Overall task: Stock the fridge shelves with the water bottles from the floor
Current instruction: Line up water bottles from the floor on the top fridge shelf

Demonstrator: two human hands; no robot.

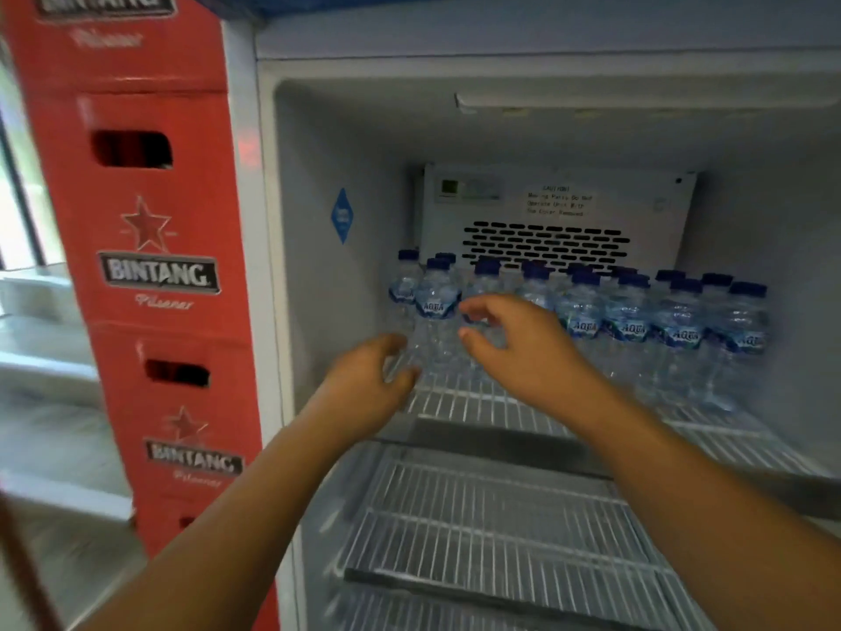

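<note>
Both hands are inside the fridge, at the top wire shelf. My left hand has loosely curled fingers and holds nothing that I can make out, though motion blur makes it soft. My right hand is wide, thumb and fingers spread in a C just in front of the bottles, gripping nothing. The water bottles stand upright in rows at the far end of that shelf, blue caps up, labels mostly facing me. The near-left bottle sits right beside both hands.

I judge the step in hand to be settling the left end of the row. To do it well, nudge low on the bottle bodies, not at the caps. They are light and packed tight, so one tip could topple its neighbours. Keep the rows square to the back so the near strip of shelf stays usable.

The floor stock is not in view.

Around: the vent panel is behind the bottles, so don't shove them against its slots. The lower wire shelf is near me. Stacked red crates stand close on the left and crowd my left elbow's path.
</note>
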